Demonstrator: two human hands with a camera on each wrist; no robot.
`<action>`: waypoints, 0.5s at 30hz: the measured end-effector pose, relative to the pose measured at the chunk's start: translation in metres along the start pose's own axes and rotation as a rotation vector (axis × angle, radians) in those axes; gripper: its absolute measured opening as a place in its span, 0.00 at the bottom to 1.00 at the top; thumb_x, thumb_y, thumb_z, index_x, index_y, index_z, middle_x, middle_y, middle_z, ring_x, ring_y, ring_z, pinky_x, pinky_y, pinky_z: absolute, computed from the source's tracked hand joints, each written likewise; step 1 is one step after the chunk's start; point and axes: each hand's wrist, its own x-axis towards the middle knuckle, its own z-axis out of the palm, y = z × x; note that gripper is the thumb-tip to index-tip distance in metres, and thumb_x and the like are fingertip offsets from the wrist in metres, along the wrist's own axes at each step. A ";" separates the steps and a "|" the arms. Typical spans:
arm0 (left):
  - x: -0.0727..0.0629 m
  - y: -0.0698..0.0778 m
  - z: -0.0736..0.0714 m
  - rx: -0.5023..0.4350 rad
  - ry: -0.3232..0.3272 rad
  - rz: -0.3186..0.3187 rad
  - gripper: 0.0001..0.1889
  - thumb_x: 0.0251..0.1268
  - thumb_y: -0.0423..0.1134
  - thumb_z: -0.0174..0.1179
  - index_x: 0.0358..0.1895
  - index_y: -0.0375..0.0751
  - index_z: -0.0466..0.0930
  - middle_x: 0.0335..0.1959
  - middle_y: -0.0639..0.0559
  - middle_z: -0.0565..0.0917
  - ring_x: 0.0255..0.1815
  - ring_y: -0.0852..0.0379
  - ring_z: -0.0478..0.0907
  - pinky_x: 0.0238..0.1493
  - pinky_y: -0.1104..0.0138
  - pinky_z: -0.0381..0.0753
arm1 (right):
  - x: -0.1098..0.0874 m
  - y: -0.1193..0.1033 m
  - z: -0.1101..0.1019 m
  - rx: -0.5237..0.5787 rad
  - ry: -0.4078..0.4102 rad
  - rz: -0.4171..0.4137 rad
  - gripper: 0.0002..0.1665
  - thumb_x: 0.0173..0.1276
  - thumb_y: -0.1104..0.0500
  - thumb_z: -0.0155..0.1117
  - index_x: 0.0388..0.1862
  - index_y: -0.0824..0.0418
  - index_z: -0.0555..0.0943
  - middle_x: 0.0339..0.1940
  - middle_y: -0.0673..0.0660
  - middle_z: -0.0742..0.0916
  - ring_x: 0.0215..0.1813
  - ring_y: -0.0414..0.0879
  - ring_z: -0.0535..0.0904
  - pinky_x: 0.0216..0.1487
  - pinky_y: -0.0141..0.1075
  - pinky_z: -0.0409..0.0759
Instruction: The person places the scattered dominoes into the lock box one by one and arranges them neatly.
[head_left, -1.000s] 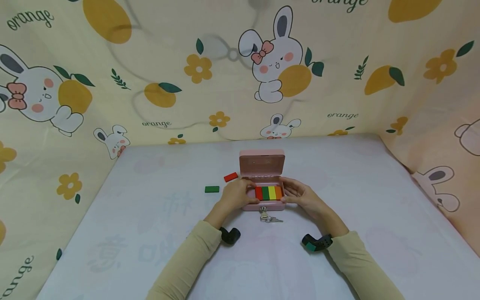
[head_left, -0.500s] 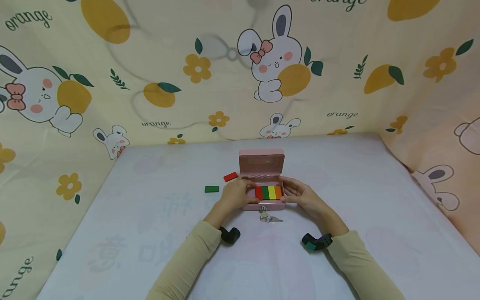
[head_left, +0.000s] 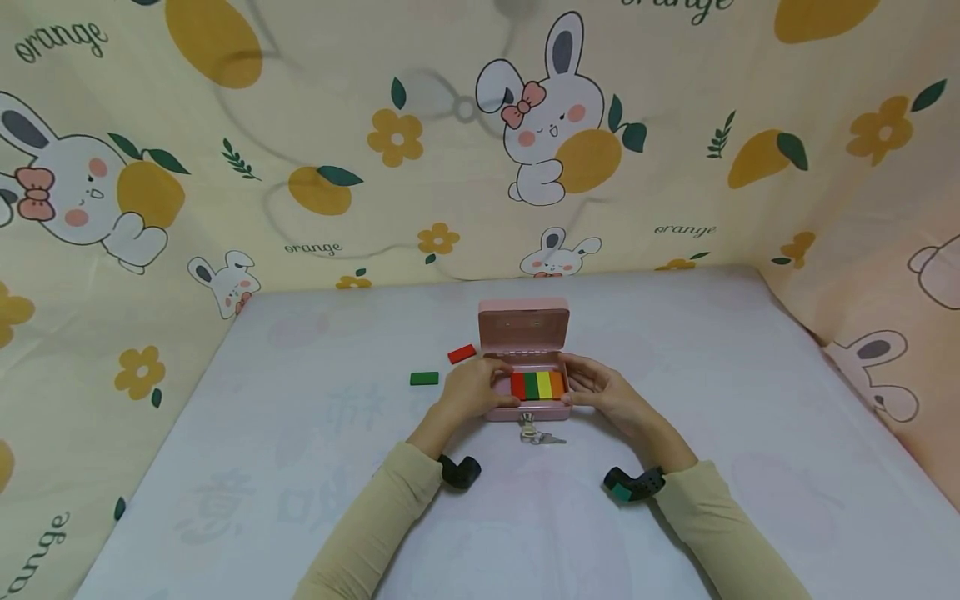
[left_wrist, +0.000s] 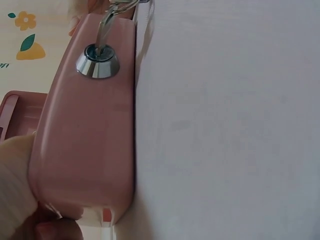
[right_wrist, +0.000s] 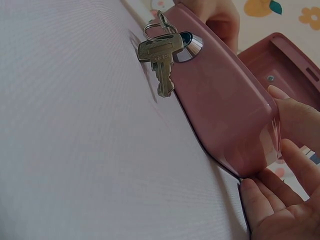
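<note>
A small pink metal cash box (head_left: 546, 413) stands on the white table, its lid (head_left: 523, 330) raised at the back. Inside, a row of coloured blocks (head_left: 537, 386) runs red, green, yellow and orange. My left hand (head_left: 471, 390) grips the box's left side, with the thumb over the rim in the left wrist view. On the opposite side, my right hand (head_left: 613, 398) holds the box; its thumb lies on the rim and its other fingers touch the outer wall in the right wrist view. A key (right_wrist: 161, 55) sits in the front lock, with another hanging from its ring.
Left of the box, a red block (head_left: 461, 354) and a green block (head_left: 424, 378) lie loose on the table. A patterned cloth (head_left: 420, 192) hangs behind and along the sides. Both wrists carry black camera mounts (head_left: 460, 472).
</note>
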 end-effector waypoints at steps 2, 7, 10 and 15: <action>0.000 -0.001 0.000 0.001 0.000 0.003 0.30 0.50 0.57 0.71 0.57 0.51 0.80 0.49 0.51 0.84 0.46 0.55 0.76 0.51 0.60 0.79 | 0.000 0.000 0.000 0.002 0.005 0.007 0.42 0.66 0.65 0.63 0.76 0.62 0.56 0.78 0.64 0.60 0.79 0.61 0.55 0.59 0.18 0.71; 0.000 -0.004 -0.001 -0.027 0.005 0.018 0.31 0.49 0.58 0.71 0.59 0.52 0.78 0.46 0.51 0.83 0.43 0.56 0.74 0.48 0.63 0.77 | 0.001 0.001 0.001 0.005 0.010 0.017 0.42 0.66 0.64 0.63 0.76 0.60 0.57 0.78 0.62 0.61 0.79 0.60 0.55 0.59 0.19 0.71; -0.001 -0.006 -0.003 -0.063 0.012 0.033 0.30 0.50 0.56 0.71 0.58 0.52 0.78 0.41 0.49 0.81 0.41 0.56 0.73 0.41 0.65 0.74 | 0.001 0.001 0.001 -0.002 0.010 0.014 0.42 0.66 0.64 0.63 0.76 0.61 0.56 0.78 0.63 0.61 0.79 0.60 0.55 0.59 0.18 0.71; -0.005 -0.009 -0.008 -0.141 0.050 0.063 0.26 0.53 0.50 0.71 0.56 0.51 0.80 0.53 0.50 0.82 0.49 0.54 0.75 0.49 0.61 0.78 | 0.001 0.000 0.001 0.007 0.012 0.017 0.42 0.66 0.64 0.63 0.75 0.62 0.57 0.78 0.63 0.61 0.79 0.60 0.55 0.58 0.18 0.71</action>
